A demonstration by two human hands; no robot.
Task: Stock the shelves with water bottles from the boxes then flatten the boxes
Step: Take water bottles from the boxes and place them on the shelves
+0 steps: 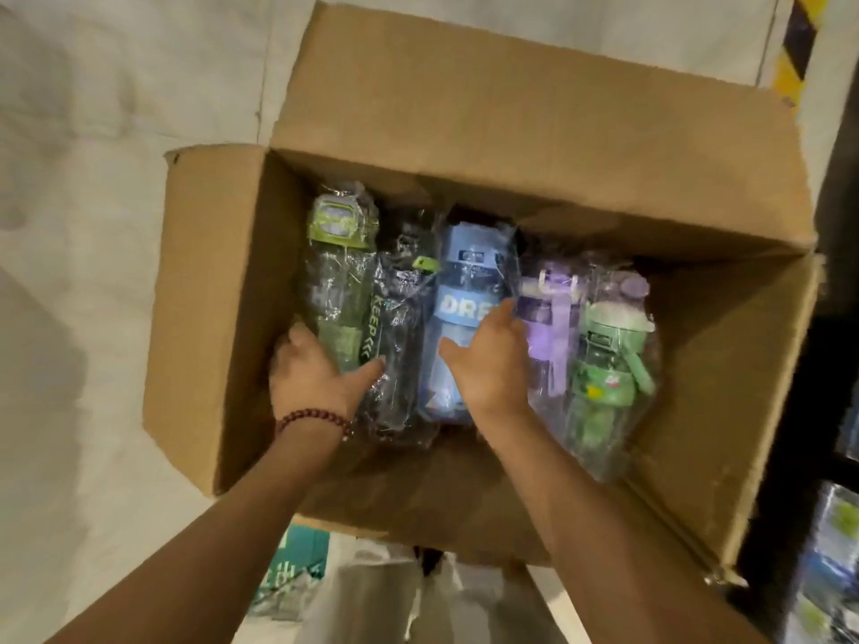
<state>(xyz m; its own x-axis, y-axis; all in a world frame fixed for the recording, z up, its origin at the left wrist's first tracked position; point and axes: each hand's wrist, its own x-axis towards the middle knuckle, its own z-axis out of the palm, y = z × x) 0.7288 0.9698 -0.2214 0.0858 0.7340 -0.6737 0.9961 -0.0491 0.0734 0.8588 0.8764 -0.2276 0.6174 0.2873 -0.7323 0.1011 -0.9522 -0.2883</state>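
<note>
An open cardboard box (209, 318) stands on the floor below me, flaps spread. Several plastic-wrapped water bottles lie side by side inside: a lime-lidded green bottle (337, 271), a black bottle (399, 327) marked KEEP, a blue bottle (465, 281), a purple bottle (546, 318) and a light green bottle (609, 364) at the right. My left hand (311, 369), with a bead bracelet on the wrist, wraps around the lower end of the lime-lidded bottle. My right hand (488, 360) lies on the blue bottle, fingers curling over its right side.
The floor is covered with pale sheeting (93, 225). A dark shelf unit (836, 271) rises at the right edge, with wrapped bottles (832, 550) on its lower levels. A teal carton (297, 560) and crumpled plastic lie near my feet. Black-yellow hazard tape (797, 44) runs at top right.
</note>
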